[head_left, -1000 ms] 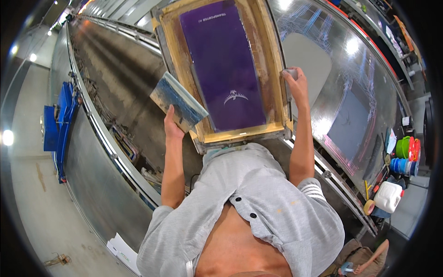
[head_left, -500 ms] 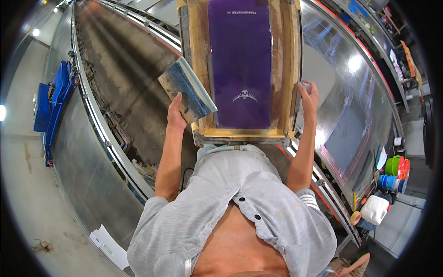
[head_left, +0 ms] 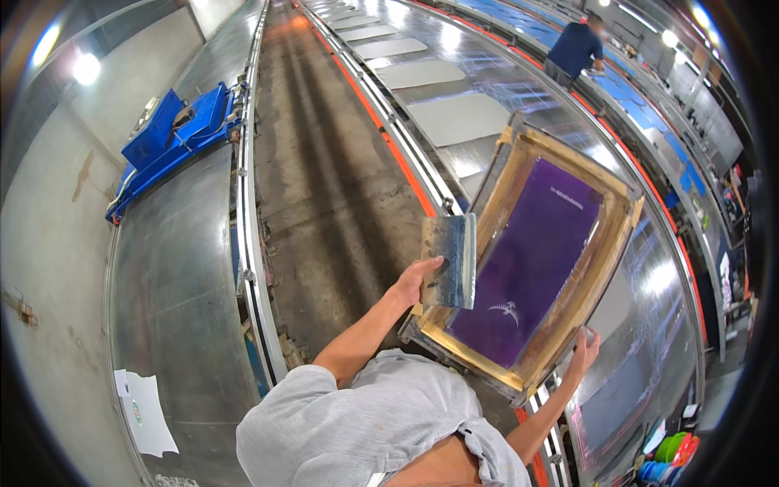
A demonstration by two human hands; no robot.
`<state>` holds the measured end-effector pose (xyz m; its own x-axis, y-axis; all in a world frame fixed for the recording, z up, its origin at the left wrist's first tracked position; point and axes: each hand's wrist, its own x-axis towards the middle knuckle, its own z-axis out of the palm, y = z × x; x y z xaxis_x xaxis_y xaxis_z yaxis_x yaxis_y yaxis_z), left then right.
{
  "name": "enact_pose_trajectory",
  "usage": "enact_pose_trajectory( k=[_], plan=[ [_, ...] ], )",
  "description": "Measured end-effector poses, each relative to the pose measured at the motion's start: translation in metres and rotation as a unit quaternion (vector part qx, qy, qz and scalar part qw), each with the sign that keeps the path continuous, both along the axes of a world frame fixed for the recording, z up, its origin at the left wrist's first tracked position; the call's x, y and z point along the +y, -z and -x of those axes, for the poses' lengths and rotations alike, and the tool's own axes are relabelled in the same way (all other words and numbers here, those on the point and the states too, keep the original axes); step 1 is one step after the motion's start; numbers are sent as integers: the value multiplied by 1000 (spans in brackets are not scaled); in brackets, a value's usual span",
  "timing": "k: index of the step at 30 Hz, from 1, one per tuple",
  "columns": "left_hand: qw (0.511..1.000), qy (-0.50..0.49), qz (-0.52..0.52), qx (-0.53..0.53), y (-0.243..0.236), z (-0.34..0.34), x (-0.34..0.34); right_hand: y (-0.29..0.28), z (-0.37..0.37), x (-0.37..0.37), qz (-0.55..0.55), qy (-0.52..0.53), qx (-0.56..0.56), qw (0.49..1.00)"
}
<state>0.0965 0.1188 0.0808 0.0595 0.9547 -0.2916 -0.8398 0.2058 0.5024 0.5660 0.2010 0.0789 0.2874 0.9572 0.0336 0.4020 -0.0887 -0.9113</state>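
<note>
My left hand (head_left: 417, 277) is closed on a squeegee (head_left: 451, 264), a wide board of stained wood with a pale blade along its right edge. The squeegee overlaps the left side of a screen printing frame (head_left: 560, 341) in this view. That frame has a taped, ink-stained border around a purple mesh (head_left: 527, 268), which bears a small pale emblem near its close end. Against the frame's right outer edge, my right hand (head_left: 584, 351) is closed, gripping the rim. The frame is turned, its far end toward the upper middle.
A long metal print table (head_left: 479, 73) with pale flat panels (head_left: 458, 119) runs away beyond the frame. On the left stands another long table (head_left: 182, 325) carrying a blue machine (head_left: 178, 134). Another person (head_left: 574, 50) bends over a far table. Coloured tape rolls (head_left: 669, 448) sit lower right.
The view has swung up and left. The frame appears tilted clockwise and farther right, over the table. The squeegee has turned more upright; both hands keep their holds.
</note>
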Motion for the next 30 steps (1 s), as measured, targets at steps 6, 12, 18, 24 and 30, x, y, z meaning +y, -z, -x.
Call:
enact_pose_trajectory(
  k=[6, 12, 18, 24, 30],
  plan=[
    [1000, 8, 15, 19, 2, 23, 7, -3, 23, -9, 2, 19, 18, 1000],
    [999, 26, 8, 37, 3, 38, 13, -7, 37, -19, -3, 23, 51, 998],
    [999, 34, -31, -3, -3, 40, 9, 4, 33, -9, -24, 32, 8, 999],
    [999, -37, 3, 38, -22, 20, -6, 3, 21, 8, 1, 25, 26, 999],
    [988, -143, 35, 50, -40, 1, -55, -12, 45, 41, 50, -76, 84, 992]
  ],
)
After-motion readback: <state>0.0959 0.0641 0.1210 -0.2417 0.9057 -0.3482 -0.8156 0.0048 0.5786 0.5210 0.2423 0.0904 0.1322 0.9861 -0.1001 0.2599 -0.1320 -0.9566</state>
